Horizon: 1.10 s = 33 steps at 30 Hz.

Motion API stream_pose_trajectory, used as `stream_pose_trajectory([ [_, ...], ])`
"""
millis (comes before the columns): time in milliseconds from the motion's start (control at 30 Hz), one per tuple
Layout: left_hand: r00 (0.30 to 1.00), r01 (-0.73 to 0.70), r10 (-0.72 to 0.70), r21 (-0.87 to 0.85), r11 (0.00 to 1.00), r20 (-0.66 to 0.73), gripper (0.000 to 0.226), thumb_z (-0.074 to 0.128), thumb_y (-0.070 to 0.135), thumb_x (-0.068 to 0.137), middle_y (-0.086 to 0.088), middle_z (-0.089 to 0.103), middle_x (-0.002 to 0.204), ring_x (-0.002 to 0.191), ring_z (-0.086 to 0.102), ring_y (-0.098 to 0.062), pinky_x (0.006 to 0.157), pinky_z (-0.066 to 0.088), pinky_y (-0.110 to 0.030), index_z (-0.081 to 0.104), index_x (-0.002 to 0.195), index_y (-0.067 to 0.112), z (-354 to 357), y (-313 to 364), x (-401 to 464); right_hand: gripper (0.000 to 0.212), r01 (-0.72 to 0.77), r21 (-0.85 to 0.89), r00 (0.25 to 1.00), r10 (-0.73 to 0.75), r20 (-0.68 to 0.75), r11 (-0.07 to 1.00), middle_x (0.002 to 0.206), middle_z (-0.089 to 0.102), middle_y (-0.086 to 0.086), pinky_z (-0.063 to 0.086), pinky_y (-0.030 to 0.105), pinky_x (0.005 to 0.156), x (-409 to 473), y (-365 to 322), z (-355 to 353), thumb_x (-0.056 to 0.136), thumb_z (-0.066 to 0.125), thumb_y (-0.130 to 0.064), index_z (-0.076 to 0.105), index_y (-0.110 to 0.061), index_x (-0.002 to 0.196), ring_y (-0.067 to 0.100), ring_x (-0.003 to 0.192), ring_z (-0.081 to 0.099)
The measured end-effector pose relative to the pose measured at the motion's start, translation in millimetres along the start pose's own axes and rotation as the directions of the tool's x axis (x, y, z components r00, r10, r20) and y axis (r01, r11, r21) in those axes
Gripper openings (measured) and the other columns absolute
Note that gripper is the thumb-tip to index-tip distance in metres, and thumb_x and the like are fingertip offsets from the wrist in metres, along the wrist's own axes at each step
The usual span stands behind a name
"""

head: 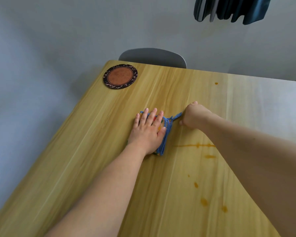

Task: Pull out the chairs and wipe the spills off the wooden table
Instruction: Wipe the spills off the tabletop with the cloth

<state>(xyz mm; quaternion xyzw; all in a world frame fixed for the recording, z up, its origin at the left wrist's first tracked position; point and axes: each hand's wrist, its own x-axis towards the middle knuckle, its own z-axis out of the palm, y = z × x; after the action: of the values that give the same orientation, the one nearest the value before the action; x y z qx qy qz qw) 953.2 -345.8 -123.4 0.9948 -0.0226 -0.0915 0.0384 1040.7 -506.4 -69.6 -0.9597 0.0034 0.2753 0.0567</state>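
Wooden table (85,151) fills the view, with orange spills (203,201) nearest, below and right of the hands. Beyond them the left hand (148,130) presses flat, fingers straight, on a folded cloth (166,134). Just right of it, the right hand (194,117) curls around what seems to be the cloth's blue loop. Farther, a coaster (120,76) sits left of both; a grey chair (152,57) is tucked at the far edge.
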Motion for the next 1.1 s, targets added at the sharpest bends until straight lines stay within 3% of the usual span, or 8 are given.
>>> stream_pose_trajectory([
  [133, 1.000, 0.012, -0.012, 0.012, 1.000, 0.006, 0.061, 0.010, 0.050, 0.103, 0.005, -0.016, 0.164, 0.149, -0.024, -0.020, 0.120, -0.015, -0.046, -0.013, 0.155, 0.029, 4, -1, -16, 0.042, 0.084, -0.105, 0.990, -0.094, -0.103, 0.991, 0.118, 0.048, 0.010, 0.047, 0.041, 0.090, -10, 5, 7, 0.095, 0.049, -0.040, 0.056, -0.012, 0.126, 0.029, 0.118, 0.047],
  [300, 1.000, 0.020, -0.020, 0.010, 1.000, 0.020, 0.061, 0.010, 0.050, 0.103, 0.005, -0.017, 0.164, 0.149, -0.024, -0.020, 0.120, -0.016, -0.045, -0.014, 0.155, 0.030, 7, -2, -42, 0.032, 0.223, -0.109, 0.952, -0.241, -0.190, 0.969, 0.117, 0.046, 0.008, 0.042, 0.037, 0.090, -63, 7, 26, 0.096, 0.049, -0.028, 0.056, -0.008, 0.120, 0.030, 0.114, 0.048],
  [433, 0.999, 0.015, -0.015, 0.007, 1.000, 0.037, 0.061, 0.009, 0.050, 0.103, 0.004, -0.017, 0.164, 0.148, -0.025, -0.020, 0.120, -0.015, -0.046, -0.014, 0.155, 0.029, 9, -4, -69, 0.043, 0.238, -0.218, 0.944, -0.278, -0.176, 0.947, 0.131, 0.043, 0.011, 0.034, 0.039, 0.105, -113, 7, 47, 0.093, 0.049, -0.029, 0.047, -0.006, 0.130, 0.031, 0.122, 0.045],
  [567, 0.999, 0.020, -0.020, 0.002, 1.000, 0.033, 0.061, 0.010, 0.050, 0.102, 0.004, -0.017, 0.164, 0.149, -0.024, -0.020, 0.120, -0.016, -0.045, -0.013, 0.155, 0.029, 13, -6, -97, 0.049, 0.278, -0.200, 0.947, -0.303, -0.109, 0.940, 0.127, 0.046, 0.010, 0.036, 0.036, 0.103, -159, 3, 66, 0.091, 0.053, -0.034, 0.047, -0.007, 0.131, 0.030, 0.121, 0.046],
  [767, 0.999, 0.011, -0.011, 0.000, 1.000, 0.036, 0.062, 0.010, 0.051, 0.102, 0.004, -0.017, 0.164, 0.149, -0.023, -0.020, 0.120, -0.016, -0.045, -0.012, 0.155, 0.028, 20, -11, -144, 0.077, 0.310, -0.243, 0.949, -0.315, 0.017, 0.919, 0.134, 0.044, 0.010, 0.036, 0.036, 0.106, -212, -9, 95, 0.083, 0.062, -0.056, 0.042, -0.007, 0.138, 0.029, 0.127, 0.043],
  [967, 0.999, 0.014, -0.013, -0.009, 1.000, 0.037, 0.062, 0.010, 0.051, 0.102, 0.003, -0.017, 0.164, 0.149, -0.024, -0.020, 0.120, -0.015, -0.046, -0.013, 0.155, 0.028, 29, -19, -188, 0.107, 0.252, -0.315, 0.967, -0.232, 0.101, 0.915, 0.155, 0.021, 0.017, 0.023, 0.041, 0.117, -239, -23, 126, 0.076, 0.067, -0.063, 0.019, -0.003, 0.151, 0.031, 0.142, 0.025],
  [1100, 0.999, 0.017, -0.017, -0.018, 1.000, 0.029, 0.062, 0.010, 0.051, 0.102, 0.003, -0.017, 0.164, 0.149, -0.024, -0.020, 0.121, -0.013, -0.047, -0.013, 0.155, 0.028, 32, -20, -210, 0.111, 0.247, -0.328, 0.968, -0.219, 0.121, 0.912, 0.159, 0.012, 0.018, 0.019, 0.042, 0.119, -248, -27, 137, 0.076, 0.068, -0.061, 0.013, -0.004, 0.153, 0.032, 0.146, 0.018],
])
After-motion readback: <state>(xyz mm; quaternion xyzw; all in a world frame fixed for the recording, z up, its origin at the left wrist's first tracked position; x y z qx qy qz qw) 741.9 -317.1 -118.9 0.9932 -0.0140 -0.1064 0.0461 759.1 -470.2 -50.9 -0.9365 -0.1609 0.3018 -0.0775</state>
